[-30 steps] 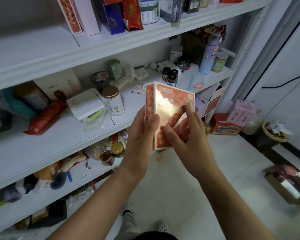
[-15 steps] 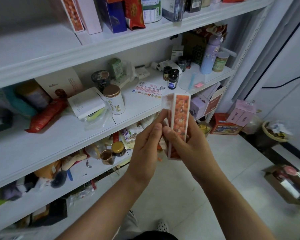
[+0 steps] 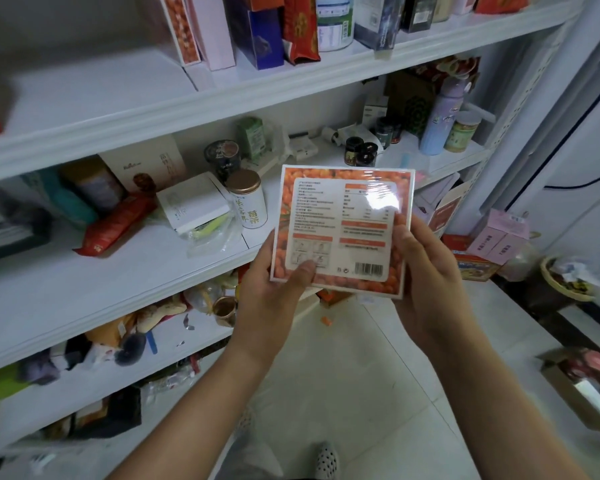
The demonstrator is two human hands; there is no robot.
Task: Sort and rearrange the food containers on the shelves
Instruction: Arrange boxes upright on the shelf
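Both hands are clamped on a flat orange box at the centre of the frame, held up in front of the shelves and clear of them. The left hand grips its lower left corner, thumb pressed on the face near the bottom edge. The right hand grips the right edge, thumb lying over the face and fingers behind. The printed back of the orange box faces the camera: a pale label panel with small text, a barcode at lower right, and a bright glare on the shiny wrap at upper right.

Behind it, left of centre, the middle shelf carries a white tin with a gold lid, just beside a white carton, with a red packet lying farther left. At upper right on the same shelf stand two dark jars and a pale blue bottle. Along the top of the frame, a blue carton stands upright on the upper shelf. Pink cartons sit on the tiled floor at the right.
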